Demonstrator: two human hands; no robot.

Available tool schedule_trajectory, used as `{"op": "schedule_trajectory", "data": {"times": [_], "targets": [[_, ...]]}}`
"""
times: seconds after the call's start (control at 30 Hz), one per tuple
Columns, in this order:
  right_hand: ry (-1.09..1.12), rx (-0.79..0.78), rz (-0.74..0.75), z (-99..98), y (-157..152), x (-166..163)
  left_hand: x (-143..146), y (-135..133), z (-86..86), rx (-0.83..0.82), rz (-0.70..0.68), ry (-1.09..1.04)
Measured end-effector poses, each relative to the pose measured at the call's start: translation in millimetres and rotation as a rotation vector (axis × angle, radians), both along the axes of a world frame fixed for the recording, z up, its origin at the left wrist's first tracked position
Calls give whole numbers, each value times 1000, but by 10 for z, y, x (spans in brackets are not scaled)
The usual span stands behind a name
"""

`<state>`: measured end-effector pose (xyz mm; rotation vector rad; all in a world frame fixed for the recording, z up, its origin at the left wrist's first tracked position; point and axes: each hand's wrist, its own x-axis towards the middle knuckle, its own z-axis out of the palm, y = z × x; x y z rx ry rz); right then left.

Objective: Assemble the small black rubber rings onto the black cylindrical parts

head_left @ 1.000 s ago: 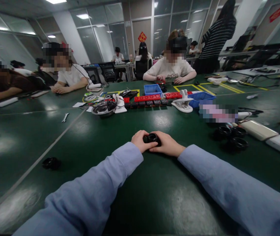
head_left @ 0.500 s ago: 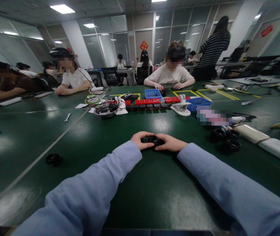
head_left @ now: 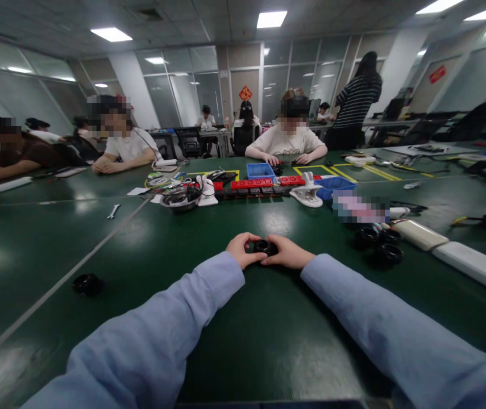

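A small black ring-shaped part (head_left: 262,246) with a round opening on top is between my two hands, over the middle of the green table (head_left: 243,341). My left hand (head_left: 244,250) grips it from the left, thumb in front and fingers behind. From the other side my right hand (head_left: 287,251) holds it the same way, and the two thumbs nearly meet in front. The fingers cover much of the part's sides. Similar black parts (head_left: 385,245) stand grouped to the right, and another black part (head_left: 87,284) lies alone at the left.
Across the table runs a row of red and black blocks (head_left: 253,187), with blue bins (head_left: 334,186), a white clamp (head_left: 307,191) and a metal bowl (head_left: 179,200) of cables nearby. A wrench (head_left: 114,211) lies at left, long white cases (head_left: 477,264) at right. Co-workers sit opposite.
The camera has tilted up a little, so the scene sits lower in view. Both hands stay on the black part, whose opening now shows a little more clearly between the fingers.
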<state>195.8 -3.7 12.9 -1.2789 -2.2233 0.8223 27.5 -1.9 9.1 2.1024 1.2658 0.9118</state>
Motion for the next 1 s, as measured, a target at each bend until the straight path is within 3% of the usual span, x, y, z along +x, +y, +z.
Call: {"op": "schedule_trajectory", "data": {"times": [0.13, 0.23, 0.33, 0.5, 0.6, 1.0], "targets": [[-180, 259, -231, -56, -86, -125, 12, -50, 12, 79, 89, 23], [-140, 279, -179, -43, -123, -147, -9, -60, 3, 75, 38, -11], [-16, 202, 4, -6, -91, -75, -42, -27, -20, 49, -37, -48], [158, -142, 233, 40, -7, 80, -82, 26, -17, -45, -161, -26], [197, -232, 242, 58, 4, 110, -91, 38, -14, -87, -191, -57], [205, -299, 207, 85, -6, 106, -85, 34, -29, -115, -187, -81]]}}
